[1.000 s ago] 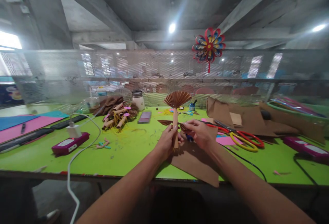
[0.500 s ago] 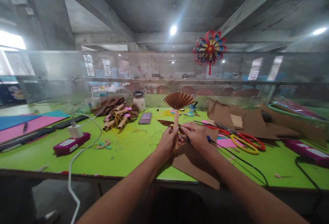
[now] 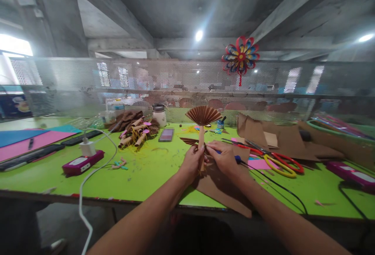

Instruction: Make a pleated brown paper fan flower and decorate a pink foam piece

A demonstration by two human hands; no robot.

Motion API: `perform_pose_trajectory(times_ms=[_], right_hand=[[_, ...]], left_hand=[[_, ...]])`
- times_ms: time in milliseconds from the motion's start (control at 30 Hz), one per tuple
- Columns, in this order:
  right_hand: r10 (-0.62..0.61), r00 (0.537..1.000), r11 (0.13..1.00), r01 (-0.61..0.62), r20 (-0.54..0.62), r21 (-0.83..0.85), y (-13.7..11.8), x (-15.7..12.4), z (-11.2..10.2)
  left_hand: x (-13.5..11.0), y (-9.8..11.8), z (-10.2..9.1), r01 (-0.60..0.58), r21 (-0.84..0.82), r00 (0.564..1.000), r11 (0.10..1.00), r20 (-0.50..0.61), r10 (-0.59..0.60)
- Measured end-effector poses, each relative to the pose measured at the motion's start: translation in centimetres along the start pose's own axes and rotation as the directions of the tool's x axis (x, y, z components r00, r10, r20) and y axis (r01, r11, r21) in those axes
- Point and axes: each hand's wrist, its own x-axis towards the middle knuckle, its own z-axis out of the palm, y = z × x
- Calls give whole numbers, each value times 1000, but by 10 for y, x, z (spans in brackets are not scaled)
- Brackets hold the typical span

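Note:
My left hand (image 3: 191,162) is closed around a brown paper tube (image 3: 201,139) held upright over the table. A pleated brown paper fan (image 3: 203,115) spreads at the tube's top, and a second folded fan (image 3: 188,141) sticks out to its left. My right hand (image 3: 224,157) is closed beside the tube, its fingertips at the tube's right side. From under that palm shows a blue pen-like tool (image 3: 238,159) with a black cord; its tip is hidden. Below both hands lies a brown cardboard sheet (image 3: 224,192).
Red-handled scissors (image 3: 288,163) and yellow-handled scissors (image 3: 281,166) lie right, before brown cardboard pieces (image 3: 281,139). Several paper tubes (image 3: 140,139) with yellow strands are piled left. A purple power strip (image 3: 83,164) with a white cable stands nearer; another purple box (image 3: 351,175) is far right.
The view has shifted slightly. My right hand's fingers have moved a little at the tube's right side; my left hand keeps its hold on the tube.

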Motion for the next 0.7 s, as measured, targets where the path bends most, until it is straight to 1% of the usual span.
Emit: perform_pose_trajectory(times_ms=[167, 267, 367, 467, 533, 567, 633, 667, 700], right_hand=[[-16, 999, 1000, 16, 32, -14, -2, 1, 0], [16, 1000, 1000, -16, 7, -7, -1, 3, -1], [126, 988, 992, -124, -94, 23, 4, 6, -5], [251, 939, 968, -240, -236, 76, 15, 10, -13], [317, 900, 948, -292, -298, 127, 24, 12, -18], [360, 882, 932, -326, -303, 159, 27, 13, -19], [451, 853, 889, -404, -262, 217, 33, 13, -20], [478, 850, 873, -432, -221, 224, 34, 12, -18], [483, 858, 869, -445, -175, 216, 34, 11, -16]], left_hand=[[0, 2, 1, 19, -32, 1000, 999, 5, -19], [-1, 5, 2, 28, -46, 999, 999, 29, -27], [-3, 8, 1, 33, -27, 999, 999, 17, -32], [-4, 10, 0, 31, -23, 999, 999, -17, -32], [-4, 10, -2, 27, -17, 999, 999, -30, -28], [-4, 11, -2, 22, -10, 999, 1000, -38, -22], [-4, 12, -3, 11, -5, 999, 1000, -53, -12], [-4, 13, -4, 5, -12, 998, 1000, -61, -6], [-4, 14, -4, 0, -24, 998, 1000, -66, -1]])
